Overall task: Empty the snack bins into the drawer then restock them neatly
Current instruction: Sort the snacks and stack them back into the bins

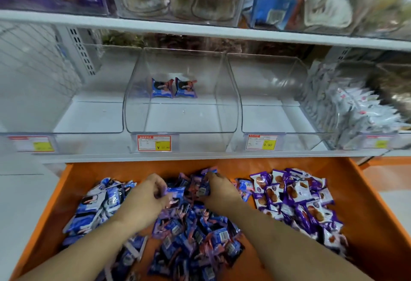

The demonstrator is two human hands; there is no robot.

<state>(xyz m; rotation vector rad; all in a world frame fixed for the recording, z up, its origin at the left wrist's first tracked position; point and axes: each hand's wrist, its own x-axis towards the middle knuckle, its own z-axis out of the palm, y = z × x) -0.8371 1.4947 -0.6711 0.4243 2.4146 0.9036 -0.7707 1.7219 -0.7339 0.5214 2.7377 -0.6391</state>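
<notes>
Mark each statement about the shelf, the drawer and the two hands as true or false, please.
1. The middle bin holds two packets. True.
2. The drawer is blue. False: it is orange.
3. Both the left hand and the right hand are in the middle pile of packets. True.
4. The purple biscuit packets lie at the drawer's left. False: they lie at its right.
5. The bin right of the middle one is full. False: it looks empty.
</notes>
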